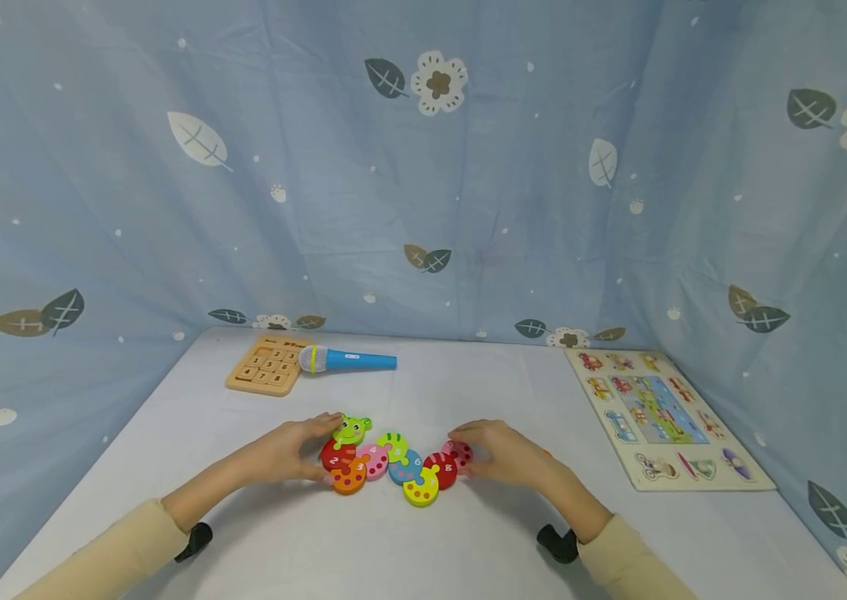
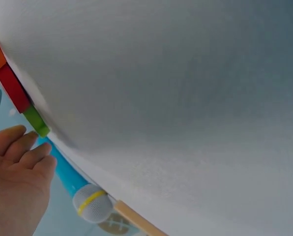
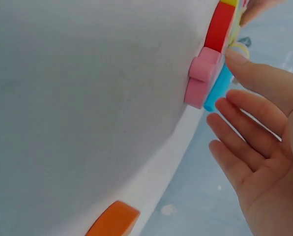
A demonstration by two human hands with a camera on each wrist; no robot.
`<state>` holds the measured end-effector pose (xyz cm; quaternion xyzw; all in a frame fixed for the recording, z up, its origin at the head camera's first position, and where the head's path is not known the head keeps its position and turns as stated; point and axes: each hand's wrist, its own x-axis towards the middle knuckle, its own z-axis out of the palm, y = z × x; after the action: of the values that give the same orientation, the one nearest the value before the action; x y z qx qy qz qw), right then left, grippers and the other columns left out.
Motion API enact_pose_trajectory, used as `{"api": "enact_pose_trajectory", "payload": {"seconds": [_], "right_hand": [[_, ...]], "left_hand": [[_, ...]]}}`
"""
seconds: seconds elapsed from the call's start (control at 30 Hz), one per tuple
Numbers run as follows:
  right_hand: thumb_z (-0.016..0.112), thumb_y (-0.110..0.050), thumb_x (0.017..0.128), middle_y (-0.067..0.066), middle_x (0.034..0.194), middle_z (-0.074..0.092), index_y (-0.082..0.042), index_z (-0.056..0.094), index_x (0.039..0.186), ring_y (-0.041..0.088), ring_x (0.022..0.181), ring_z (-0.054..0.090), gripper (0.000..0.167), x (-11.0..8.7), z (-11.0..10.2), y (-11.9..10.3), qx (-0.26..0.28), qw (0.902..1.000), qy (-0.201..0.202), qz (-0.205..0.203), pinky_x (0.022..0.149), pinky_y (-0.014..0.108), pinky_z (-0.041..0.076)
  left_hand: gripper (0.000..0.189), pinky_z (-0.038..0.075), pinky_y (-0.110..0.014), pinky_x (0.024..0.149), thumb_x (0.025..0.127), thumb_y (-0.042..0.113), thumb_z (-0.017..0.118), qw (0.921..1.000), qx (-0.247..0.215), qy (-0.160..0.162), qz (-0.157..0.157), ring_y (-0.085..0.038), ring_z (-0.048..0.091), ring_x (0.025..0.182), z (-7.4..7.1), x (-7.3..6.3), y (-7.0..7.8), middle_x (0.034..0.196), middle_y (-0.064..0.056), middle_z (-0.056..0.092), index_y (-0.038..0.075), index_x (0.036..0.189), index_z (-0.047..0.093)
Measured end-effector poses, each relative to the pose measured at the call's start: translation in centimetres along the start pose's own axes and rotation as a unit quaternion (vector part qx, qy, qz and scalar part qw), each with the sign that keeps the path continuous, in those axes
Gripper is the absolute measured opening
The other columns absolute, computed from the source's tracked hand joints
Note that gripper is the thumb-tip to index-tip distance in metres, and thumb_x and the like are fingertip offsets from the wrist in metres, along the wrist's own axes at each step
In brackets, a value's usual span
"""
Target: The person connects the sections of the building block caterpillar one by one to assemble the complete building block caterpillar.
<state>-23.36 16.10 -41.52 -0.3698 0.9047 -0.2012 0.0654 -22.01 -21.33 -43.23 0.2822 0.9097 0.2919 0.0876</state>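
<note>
A colourful wooden caterpillar puzzle (image 1: 405,467) of numbered round pieces lies in a wavy line on the table. At its left end, beside the green smiling head (image 1: 351,430) and the red 2 piece (image 1: 337,457), is my left hand (image 1: 281,454), fingers relaxed and thumb near the orange 3 piece (image 1: 349,477). My right hand (image 1: 502,452) is at the other end, its thumb by the pink piece (image 3: 201,73) and its fingers extended. Partly hidden behind the right hand, an orange piece (image 3: 114,220) sits apart from the line.
Toward the back left are a wooden number board (image 1: 266,367) and a blue toy microphone (image 1: 359,361). A wooden picture puzzle board (image 1: 596,375) lies on the right. Blue patterned cloth (image 1: 513,208) hangs behind and beside the white table (image 1: 393,558).
</note>
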Motion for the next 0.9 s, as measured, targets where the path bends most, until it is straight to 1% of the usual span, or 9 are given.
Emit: {"api": "enact_pose_trajectory", "payload": {"seconds": [0.23, 0.4, 0.47, 0.6, 0.77, 0.9], "right_hand": [[0.074, -0.015, 0.085, 0.009, 0.125, 0.063, -0.003, 0.065, 0.124, 0.027, 0.117, 0.057, 0.042, -1.9, -0.4, 0.1, 0.006, 0.9996, 0.024, -0.012, 0.097, 0.045, 0.049], [0.076, -0.016, 0.084, 0.009, 0.127, 0.062, -0.004, 0.063, 0.127, 0.027, 0.119, 0.056, 0.046, -3.2, -0.4, 0.6, 0.007, 0.9996, 0.026, 0.000, 0.097, 0.045, 0.048], [0.076, -0.015, 0.083, 0.009, 0.128, 0.062, -0.004, 0.062, 0.128, 0.027, 0.120, 0.055, 0.048, -3.7, -0.3, 0.8, 0.012, 0.9995, 0.027, 0.005, 0.097, 0.046, 0.048], [0.076, -0.015, 0.083, 0.010, 0.129, 0.061, -0.004, 0.061, 0.129, 0.028, 0.120, 0.055, 0.050, -4.5, -0.3, 1.1, 0.019, 0.9992, 0.036, 0.006, 0.098, 0.047, 0.047], [0.076, -0.015, 0.083, 0.011, 0.128, 0.061, -0.001, 0.060, 0.129, 0.029, 0.119, 0.056, 0.050, -5.5, -0.5, 1.3, 0.026, 0.9984, 0.049, 0.008, 0.093, 0.044, 0.051], [0.076, -0.016, 0.083, 0.011, 0.129, 0.061, -0.001, 0.060, 0.129, 0.029, 0.119, 0.056, 0.051, -6.3, -0.6, 1.5, 0.033, 0.9978, 0.053, 0.021, 0.094, 0.046, 0.050]], "left_hand": [[0.089, 0.027, -0.054, 0.111, 0.074, 0.046, 0.080, 1.0000, 0.006, 0.002, 0.007, -0.039, 0.029, 0.139, 0.0, -0.1, 0.2, 0.150, -0.019, 0.035, -0.001, 0.141, 0.046], [0.092, 0.026, -0.055, 0.111, 0.073, 0.046, 0.080, 0.9999, 0.008, 0.001, 0.011, -0.039, 0.028, 0.139, 0.2, 0.1, 0.6, 0.150, -0.020, 0.034, -0.002, 0.142, 0.044], [0.093, 0.026, -0.054, 0.111, 0.072, 0.047, 0.080, 0.9999, 0.010, 0.000, 0.008, -0.039, 0.028, 0.140, 0.3, 0.2, 0.7, 0.151, -0.020, 0.034, -0.002, 0.142, 0.043], [0.095, 0.027, -0.055, 0.111, 0.072, 0.047, 0.081, 0.9999, 0.011, 0.001, 0.008, -0.039, 0.028, 0.139, 0.4, 0.3, 0.9, 0.150, -0.021, 0.034, -0.002, 0.143, 0.043], [0.095, 0.027, -0.055, 0.110, 0.071, 0.045, 0.082, 1.0000, 0.007, 0.003, 0.003, -0.039, 0.028, 0.139, 0.5, 0.3, 1.0, 0.150, -0.021, 0.034, -0.002, 0.143, 0.042], [0.095, 0.027, -0.055, 0.110, 0.071, 0.045, 0.082, 0.9999, 0.010, 0.004, 0.002, -0.040, 0.028, 0.139, 0.5, 0.3, 1.0, 0.150, -0.022, 0.034, -0.002, 0.143, 0.042]]}}
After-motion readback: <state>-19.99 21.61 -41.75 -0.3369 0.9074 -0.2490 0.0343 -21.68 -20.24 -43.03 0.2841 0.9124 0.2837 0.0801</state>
